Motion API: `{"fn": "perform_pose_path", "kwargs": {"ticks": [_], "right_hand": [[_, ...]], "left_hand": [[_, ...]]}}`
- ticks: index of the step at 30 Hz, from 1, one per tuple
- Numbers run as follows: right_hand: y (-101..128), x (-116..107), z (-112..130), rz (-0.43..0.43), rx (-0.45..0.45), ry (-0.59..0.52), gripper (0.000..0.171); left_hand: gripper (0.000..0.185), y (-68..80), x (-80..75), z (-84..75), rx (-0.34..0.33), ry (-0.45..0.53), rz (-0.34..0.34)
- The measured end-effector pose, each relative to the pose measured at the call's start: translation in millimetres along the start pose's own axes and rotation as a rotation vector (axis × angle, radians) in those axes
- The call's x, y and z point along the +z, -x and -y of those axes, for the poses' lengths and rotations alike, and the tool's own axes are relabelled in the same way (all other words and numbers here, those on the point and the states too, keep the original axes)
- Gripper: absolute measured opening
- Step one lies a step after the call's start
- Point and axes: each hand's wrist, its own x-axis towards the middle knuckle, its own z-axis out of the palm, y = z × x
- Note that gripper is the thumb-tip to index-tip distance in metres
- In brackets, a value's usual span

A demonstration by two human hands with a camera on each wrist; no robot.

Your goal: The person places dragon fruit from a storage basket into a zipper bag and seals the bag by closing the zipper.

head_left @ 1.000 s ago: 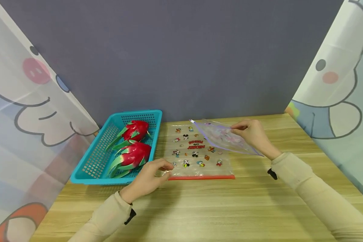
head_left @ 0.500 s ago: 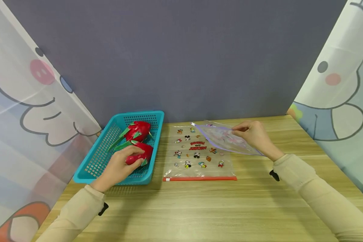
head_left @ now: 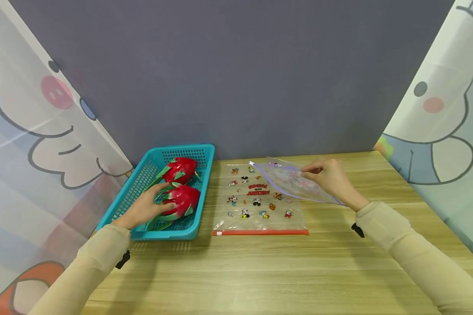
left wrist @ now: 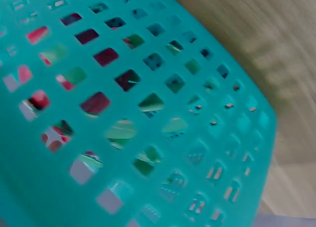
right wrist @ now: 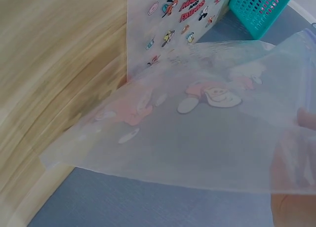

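Note:
Inside the blue plastic basket lie two red dragon fruits with green leaves. My left hand reaches over the basket's front side and holds the nearer dragon fruit at its leafy end, thumb and fingers on either side. Behind it sits the other dragon fruit. With my right hand I pinch a clear zip bag with a purple edge, lifted at an angle above the table. In the left wrist view the basket wall hides the left fingers.
A clear zip bag with cartoon prints and a red slider edge lies flat on the wooden table, partly under the raised bag. A grey panel stands behind, with printed cloths at both sides.
My left hand has moved left from beside the flat bag into the basket, then back to the nearer dragon fruit's leafy end. The right hand keeps pinching the purple-edged bag, nearly still.

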Motion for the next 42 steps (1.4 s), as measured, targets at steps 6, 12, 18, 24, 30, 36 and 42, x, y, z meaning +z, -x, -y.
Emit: {"fn": "perform_pose_path", "kwargs": {"ticks": [6,12,18,24,30,36,42], "right_hand": [[0.8,2.1,-1.2,0.003,-0.003,-0.012,0.012],[0.9,2.6,-2.0,0.007,0.007,-0.006,0.012],[1.3,3.7,-1.5,0.016,0.014,0.001,0.013],[0.0,2.4,1.5,0.032,0.026,0.01,0.015],[-1.8,2.2,2.9,0.038,0.025,0.009,0.014],[-3.3,6.6,2.1,0.039,0.014,0.007,0.012],[-3.4,7.0,1.2,0.035,0.008,0.003,0.012]], "left_hand": [[0.087,-4.4,3.5,11.1,-0.034,0.063,0.088],[0.097,-11.0,13.7,20.1,-0.063,0.119,0.151],[0.103,-16.7,19.6,24.0,-0.082,0.103,0.15],[0.112,-18.5,25.5,24.8,-0.036,-0.004,0.097],[0.112,-18.3,29.0,24.5,-0.01,-0.093,0.051],[0.108,-18.9,30.1,26.2,-0.021,-0.12,0.036],[0.102,-22.3,30.7,26.4,-0.004,-0.159,0.004]]}}
